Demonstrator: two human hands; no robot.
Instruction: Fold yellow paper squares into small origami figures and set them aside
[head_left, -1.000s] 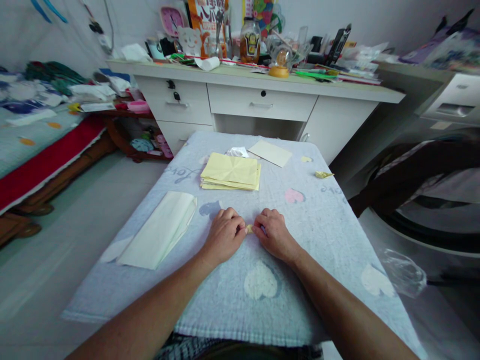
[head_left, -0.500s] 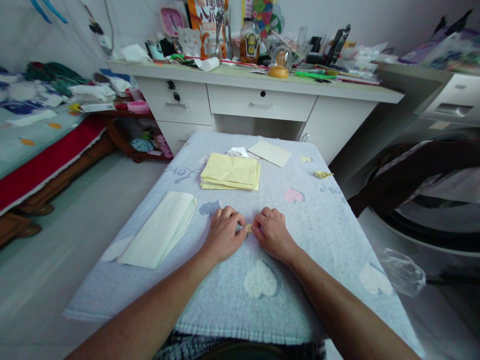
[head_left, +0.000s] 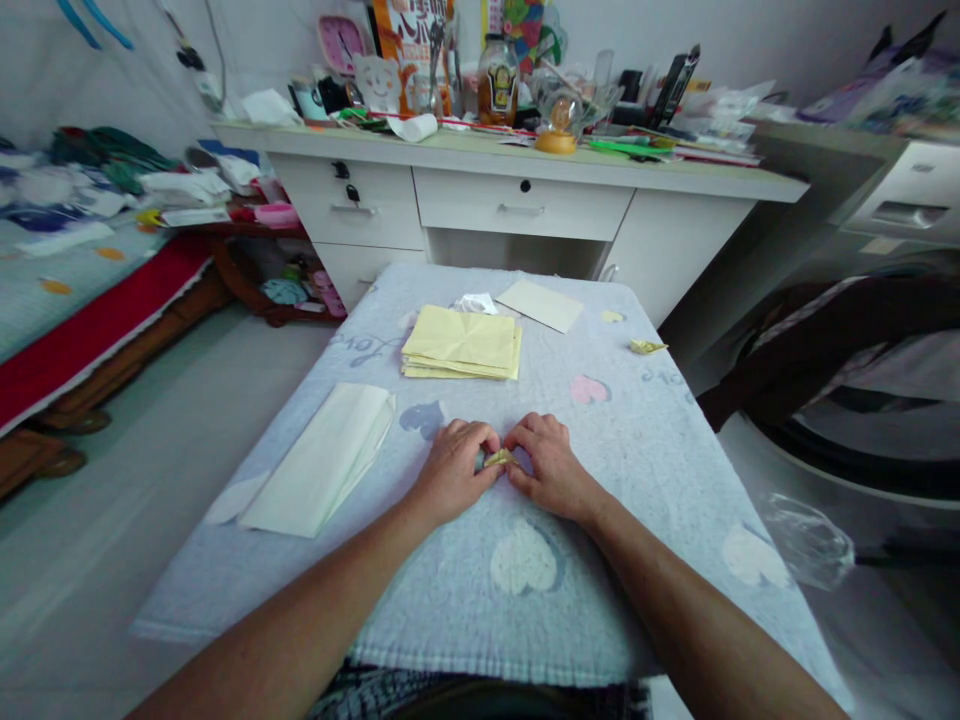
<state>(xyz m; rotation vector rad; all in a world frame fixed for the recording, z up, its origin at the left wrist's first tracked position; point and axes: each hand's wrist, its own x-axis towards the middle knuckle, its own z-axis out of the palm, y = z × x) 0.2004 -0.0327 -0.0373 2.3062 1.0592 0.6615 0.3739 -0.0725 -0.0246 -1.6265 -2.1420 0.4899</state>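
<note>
A small folded piece of yellow paper (head_left: 499,457) is pinched between my two hands, low over the middle of the cloth-covered table (head_left: 630,480). My left hand (head_left: 455,462) grips its left end, thumb and fingers closed. From the other side my right hand (head_left: 549,462) holds the right end in the same way. Fingers hide part of the paper. Beyond the hands lies a stack of yellow paper sheets (head_left: 461,342). Over to the right rests another small folded yellow paper piece (head_left: 647,347).
Left of my hands lies a folded pale sheet (head_left: 322,460). Behind the stack are a crumpled white tissue (head_left: 476,303) and a flat cream card (head_left: 540,304). A cluttered white desk (head_left: 480,150) stands at the back, a washing machine (head_left: 900,225) to the right, a bed (head_left: 90,300) to the left.
My fingertips have come closer together over the folded paper, and more of its yellow surface shows, tilted now. The other papers have stayed in place.
</note>
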